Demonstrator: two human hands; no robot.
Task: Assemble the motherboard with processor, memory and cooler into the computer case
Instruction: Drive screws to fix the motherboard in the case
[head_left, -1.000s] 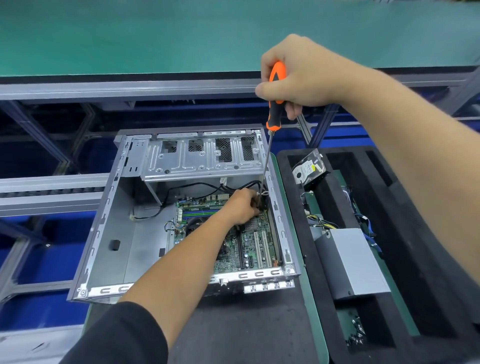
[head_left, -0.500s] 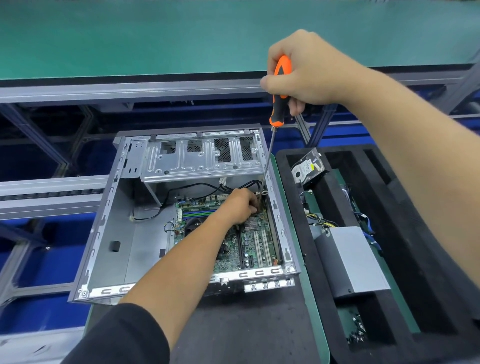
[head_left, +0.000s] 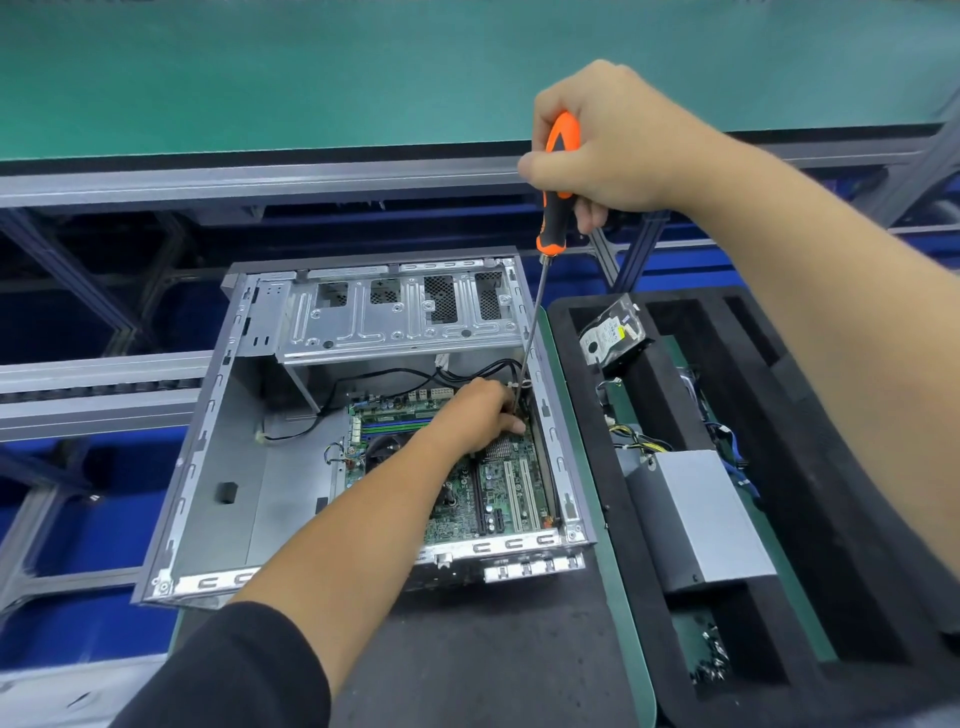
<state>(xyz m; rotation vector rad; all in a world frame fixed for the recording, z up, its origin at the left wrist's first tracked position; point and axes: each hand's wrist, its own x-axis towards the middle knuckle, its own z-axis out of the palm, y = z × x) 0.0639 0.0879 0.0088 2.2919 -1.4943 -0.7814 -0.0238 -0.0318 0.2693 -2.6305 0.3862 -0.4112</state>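
- Head view had you over the open computer case, lying on its side on a dark mat, with the motherboard seated in its right half.
- Writing: the hard drive in the foam tray at right carried a white label, but its print was too small to read; nothing on the board could be read either.
- Your right hand was wrapped tight round the orange-and-black handle of the screwdriver, well above the case.
- Its shaft ran down, slightly tilted, to the board's far right corner, just inside the case wall.
- Your left hand sat on that corner, fingers curled at the screwdriver's tip; whether they pinched a screw, you couldn't tell from here.
- A grey power supply lay in the tray, loose screws in a nearer pocket.
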